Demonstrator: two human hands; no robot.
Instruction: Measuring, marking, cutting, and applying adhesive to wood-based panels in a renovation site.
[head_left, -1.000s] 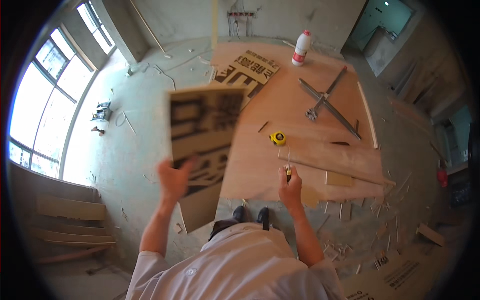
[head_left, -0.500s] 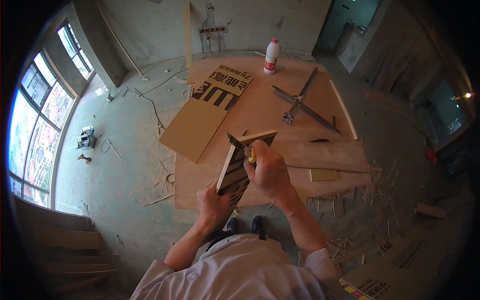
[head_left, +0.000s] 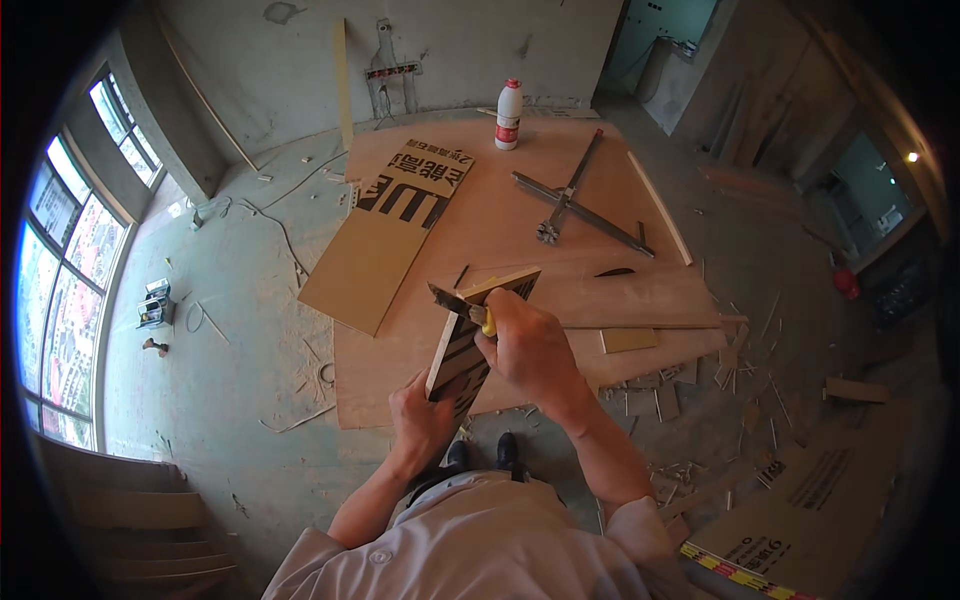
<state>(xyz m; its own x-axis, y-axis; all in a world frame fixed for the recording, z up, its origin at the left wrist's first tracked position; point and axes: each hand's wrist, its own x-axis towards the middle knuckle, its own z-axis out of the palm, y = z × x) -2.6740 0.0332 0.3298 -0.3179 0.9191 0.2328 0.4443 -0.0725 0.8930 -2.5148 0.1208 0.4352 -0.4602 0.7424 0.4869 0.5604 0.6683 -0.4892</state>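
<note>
In front of my body a narrow piece of board (head_left: 466, 352) with dark print stands tilted, its pale cut edge facing left. My left hand (head_left: 421, 420) grips its lower part, with the fingers partly hidden behind it. My right hand (head_left: 535, 345) is closed round the yellow handle of a utility knife (head_left: 449, 300). The knife's dark blade points left and lies across the board's upper left edge. Below the board is a large reddish-brown sheet (head_left: 490, 230), where a bigger printed board (head_left: 360, 265) rests to the left.
A white bottle (head_left: 509, 115) with a red cap and crossed metal bars (head_left: 570, 200) lie toward the sheet's far side. A small offcut (head_left: 628, 341) sits near its right edge. Wood scraps (head_left: 670, 400) litter the floor at right; a toolbox (head_left: 155, 305) is by the windows.
The scene has shifted left as my head turned slightly right. The knife has moved left and toward me, and its blade sticks out farther past the board's edge. Both grips stay the same.
</note>
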